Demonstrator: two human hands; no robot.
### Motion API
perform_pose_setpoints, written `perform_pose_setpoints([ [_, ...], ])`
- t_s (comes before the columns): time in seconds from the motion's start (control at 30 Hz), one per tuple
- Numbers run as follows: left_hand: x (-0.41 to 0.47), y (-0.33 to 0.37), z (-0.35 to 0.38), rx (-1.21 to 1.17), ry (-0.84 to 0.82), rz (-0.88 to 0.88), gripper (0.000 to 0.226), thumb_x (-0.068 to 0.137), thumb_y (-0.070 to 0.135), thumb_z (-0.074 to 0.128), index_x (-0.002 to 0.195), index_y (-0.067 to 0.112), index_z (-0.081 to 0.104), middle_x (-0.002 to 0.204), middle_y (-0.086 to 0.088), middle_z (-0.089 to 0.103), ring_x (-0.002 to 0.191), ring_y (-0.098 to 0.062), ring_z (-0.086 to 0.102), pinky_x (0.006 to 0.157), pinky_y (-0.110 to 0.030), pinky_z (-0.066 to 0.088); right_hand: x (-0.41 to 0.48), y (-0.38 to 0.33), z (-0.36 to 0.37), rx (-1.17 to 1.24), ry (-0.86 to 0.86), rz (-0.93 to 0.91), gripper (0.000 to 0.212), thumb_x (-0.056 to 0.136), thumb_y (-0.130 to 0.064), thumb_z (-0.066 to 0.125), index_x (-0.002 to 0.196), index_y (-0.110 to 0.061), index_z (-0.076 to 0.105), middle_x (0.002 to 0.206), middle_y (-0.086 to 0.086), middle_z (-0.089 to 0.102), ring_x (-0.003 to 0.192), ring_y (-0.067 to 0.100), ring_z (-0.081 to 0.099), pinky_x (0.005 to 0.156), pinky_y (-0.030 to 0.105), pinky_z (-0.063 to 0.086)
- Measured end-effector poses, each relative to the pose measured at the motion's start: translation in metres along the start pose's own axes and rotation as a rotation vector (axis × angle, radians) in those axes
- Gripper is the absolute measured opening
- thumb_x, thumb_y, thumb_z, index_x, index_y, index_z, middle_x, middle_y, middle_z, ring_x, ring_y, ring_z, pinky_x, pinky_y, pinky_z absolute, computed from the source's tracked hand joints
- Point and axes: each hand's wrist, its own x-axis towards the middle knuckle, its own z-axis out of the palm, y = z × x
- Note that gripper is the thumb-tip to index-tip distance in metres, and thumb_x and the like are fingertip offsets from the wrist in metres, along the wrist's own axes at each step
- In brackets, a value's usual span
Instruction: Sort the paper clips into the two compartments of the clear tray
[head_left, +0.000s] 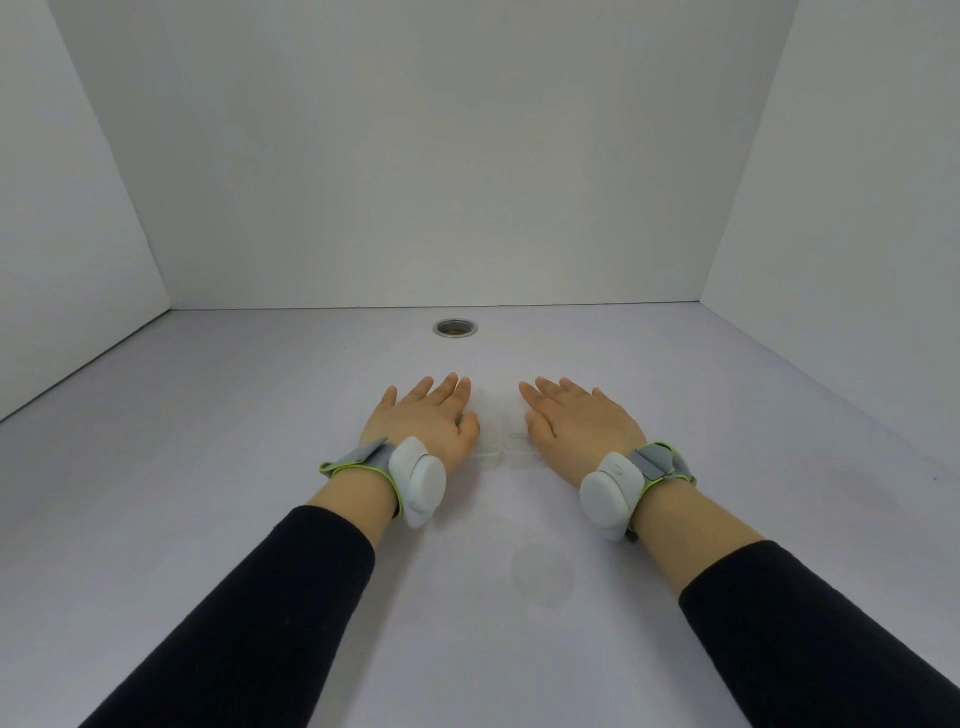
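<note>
A clear tray (497, 427) lies on the white table between my two hands; it is faint and hard to make out. Small pale paper clips (515, 435) seem to lie in its right part, too blurred to tell apart. My left hand (427, 419) rests flat, palm down, just left of the tray, fingers spread, its thumb at the tray's edge. My right hand (575, 420) rests flat just right of the tray, fingers apart. Neither hand holds anything. Both wrists carry white sensor bands.
A round metal grommet hole (455, 328) sits in the table near the back wall. White walls close in the table (208, 467) at the back, left and right. A faint round mark (543, 574) shows on the surface nearer to me.
</note>
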Motion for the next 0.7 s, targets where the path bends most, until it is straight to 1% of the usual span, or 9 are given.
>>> perform_pose_setpoints([
  [0.2,-0.002,0.001,-0.001,-0.001,0.012,0.006,0.055,0.094,0.039,0.012,0.148,0.026,0.007,0.159,0.008,0.008,0.146,-0.015,0.006,0.119,-0.041,0.002,0.000,0.001,0.002,0.005,0.013,0.005,0.051,0.093,-0.039,0.014,0.144,-0.032,0.012,0.157,-0.004,0.014,0.145,0.017,0.008,0.118,0.040,0.005],
  [0.33,-0.004,0.001,0.002,0.013,0.060,0.018,0.055,0.095,0.039,0.012,0.147,0.024,0.010,0.158,0.007,0.012,0.146,-0.015,0.009,0.119,-0.039,0.005,-0.001,-0.001,0.004,-0.006,0.044,-0.002,0.051,0.094,-0.038,0.014,0.144,-0.031,0.014,0.157,-0.003,0.016,0.144,0.017,0.011,0.118,0.039,0.006],
  [0.47,-0.005,0.003,0.002,-0.014,0.111,0.016,0.053,0.096,0.038,0.014,0.147,0.023,0.016,0.157,0.006,0.020,0.145,-0.014,0.015,0.118,-0.036,0.009,-0.005,-0.001,0.005,0.037,0.141,0.003,0.049,0.094,-0.036,0.021,0.142,-0.028,0.026,0.154,-0.002,0.027,0.143,0.017,0.018,0.117,0.037,0.010],
  [0.53,-0.009,0.005,-0.001,-0.052,0.140,0.010,0.051,0.095,0.038,0.019,0.143,0.023,0.028,0.153,0.004,0.030,0.142,-0.016,0.025,0.117,-0.036,0.016,-0.006,-0.001,0.003,0.085,0.169,0.001,0.047,0.094,-0.036,0.026,0.139,-0.027,0.033,0.152,-0.003,0.031,0.141,0.016,0.022,0.116,0.036,0.012],
  [0.57,-0.009,0.004,-0.002,-0.069,0.187,0.011,0.048,0.095,0.038,0.023,0.137,0.023,0.041,0.147,0.003,0.043,0.136,-0.019,0.036,0.112,-0.036,0.025,-0.004,0.000,0.003,0.107,0.193,0.003,0.046,0.094,-0.037,0.029,0.137,-0.026,0.037,0.151,-0.003,0.034,0.140,0.015,0.025,0.115,0.035,0.015],
  [0.6,-0.010,0.004,-0.005,-0.103,0.223,0.000,0.044,0.094,0.039,0.027,0.123,0.022,0.055,0.134,0.001,0.057,0.123,-0.023,0.049,0.103,-0.036,0.037,-0.005,0.000,0.000,0.143,0.197,0.019,0.044,0.093,-0.037,0.033,0.134,-0.025,0.043,0.148,-0.004,0.038,0.137,0.016,0.030,0.113,0.034,0.020],
  [0.63,-0.012,0.004,-0.007,-0.168,0.287,-0.027,0.041,0.093,0.041,0.031,0.106,0.020,0.064,0.116,-0.001,0.067,0.107,-0.026,0.059,0.090,-0.036,0.045,-0.004,0.001,-0.001,0.179,0.236,0.027,0.041,0.092,-0.037,0.037,0.129,-0.024,0.049,0.144,-0.004,0.044,0.133,0.017,0.036,0.109,0.032,0.026],
  [0.67,-0.015,0.004,-0.010,-0.259,0.336,-0.064,0.042,0.092,0.044,0.034,0.091,0.019,0.068,0.098,-0.003,0.073,0.091,-0.027,0.063,0.078,-0.035,0.049,-0.005,0.001,-0.004,0.213,0.278,0.041,0.037,0.091,-0.036,0.040,0.122,-0.022,0.056,0.138,-0.003,0.050,0.127,0.018,0.043,0.103,0.031,0.032],
  [0.7,-0.017,0.001,-0.015,-0.397,0.402,-0.105,0.044,0.091,0.046,0.037,0.081,0.017,0.069,0.082,-0.002,0.073,0.079,-0.026,0.064,0.070,-0.034,0.050,-0.005,0.002,-0.007,0.264,0.342,0.031,0.033,0.090,-0.035,0.043,0.114,-0.021,0.061,0.130,-0.003,0.057,0.119,0.019,0.049,0.097,0.031,0.037],
])
